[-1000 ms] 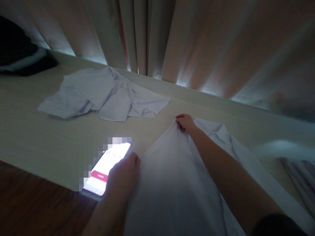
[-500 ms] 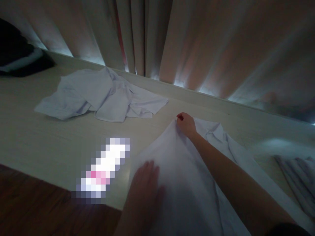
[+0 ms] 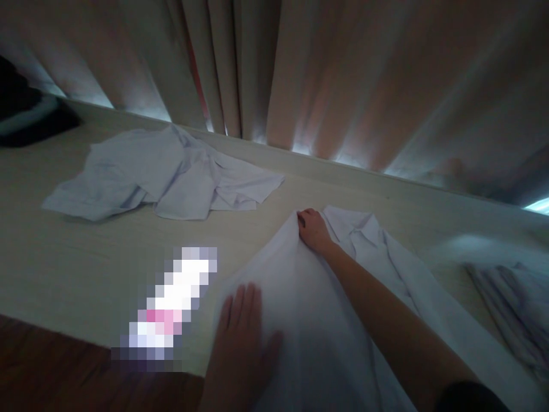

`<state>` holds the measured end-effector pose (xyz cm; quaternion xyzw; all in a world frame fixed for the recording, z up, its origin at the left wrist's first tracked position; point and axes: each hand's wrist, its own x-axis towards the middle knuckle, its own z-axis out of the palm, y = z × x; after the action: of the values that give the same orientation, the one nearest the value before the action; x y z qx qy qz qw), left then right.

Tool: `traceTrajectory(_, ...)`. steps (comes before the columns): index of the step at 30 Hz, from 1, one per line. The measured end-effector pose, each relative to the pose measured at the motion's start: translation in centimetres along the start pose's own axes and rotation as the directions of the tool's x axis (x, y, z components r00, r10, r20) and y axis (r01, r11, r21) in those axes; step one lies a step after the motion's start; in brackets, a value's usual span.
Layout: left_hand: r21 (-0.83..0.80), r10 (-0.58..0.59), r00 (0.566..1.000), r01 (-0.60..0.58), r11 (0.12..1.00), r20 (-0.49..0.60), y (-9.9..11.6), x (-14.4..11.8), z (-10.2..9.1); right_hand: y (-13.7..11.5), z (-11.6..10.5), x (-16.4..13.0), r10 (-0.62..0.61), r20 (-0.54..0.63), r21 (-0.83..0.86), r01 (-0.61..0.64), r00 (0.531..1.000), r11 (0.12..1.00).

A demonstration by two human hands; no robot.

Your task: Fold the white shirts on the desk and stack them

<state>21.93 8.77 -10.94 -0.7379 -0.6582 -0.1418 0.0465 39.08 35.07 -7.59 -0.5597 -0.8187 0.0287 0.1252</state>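
Head view shows your left hand (image 3: pixel 244 332) spread flat, palm down and fingers extended, on the near part of the white shirt (image 3: pixel 309 309) laid across the pale table (image 3: pixel 64 274), which pins the fabric in place. Your right hand (image 3: pixel 313 229) is closed on a fold of the same shirt at its far edge, just left of the collar (image 3: pixel 358 229), so the cloth between both hands lies taut. A lit phone (image 3: pixel 167 309) rests just left of your left hand, clear of the cloth; a second crumpled shirt (image 3: pixel 158 171) lies well apart near the curtain (image 3: pixel 343 74).
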Motion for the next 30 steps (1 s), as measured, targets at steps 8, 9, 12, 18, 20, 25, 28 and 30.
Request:
traceTrajectory(8, 0.023, 0.024, 0.999, -0.023, 0.999, -0.023, 0.1, 0.2, -0.5, -0.8, -0.2, -1.1, 0.019, -0.014, -0.126, -0.020, 1.000, 0.992)
traceTrajectory(9, 0.024, 0.025, 1.000, -0.025, 0.999, -0.016, 0.1, 0.2, -0.6, -0.9, -0.2, -1.2, 0.021, -0.029, -0.140, -0.025, 0.999, 0.990)
traceTrajectory(12, 0.031, 0.024, 1.000, -0.024, 0.999, 0.007, 0.2, 0.2, -0.7, -0.8, 0.1, -1.5, 0.006, -0.058, -0.171, -0.016, 0.998, 0.985)
traceTrajectory(18, 0.044, 0.038, 0.999, -0.038, 0.998, 0.014, 0.1, 0.2, -0.4, -0.4, 0.7, -1.5, -0.011, -0.040, -0.213, 0.002, 0.999, 0.977)
traceTrajectory(20, 0.050, 0.043, 0.999, -0.043, 0.998, 0.001, 0.0, 0.2, -0.3, -0.3, 1.0, -1.5, -0.005, -0.030, -0.227, -0.002, 1.000, 0.974)
traceTrajectory(25, 0.082, 0.069, 0.997, -0.067, 0.994, -0.027, 0.0, 0.1, -0.2, 0.1, 1.7, -1.2, 0.038, 0.004, -0.237, -0.036, 0.999, 0.971)
traceTrajectory(28, 0.083, 0.094, 0.994, -0.089, 0.993, -0.063, -0.1, 0.0, -0.2, 0.3, 1.9, -1.1, 0.062, 0.024, -0.234, -0.055, 0.998, 0.971)
traceTrajectory(30, 0.078, 0.112, 0.991, -0.106, 0.991, -0.068, -0.1, 0.0, -0.2, 0.3, 2.0, -1.0, 0.071, 0.025, -0.236, -0.063, 0.997, 0.970)
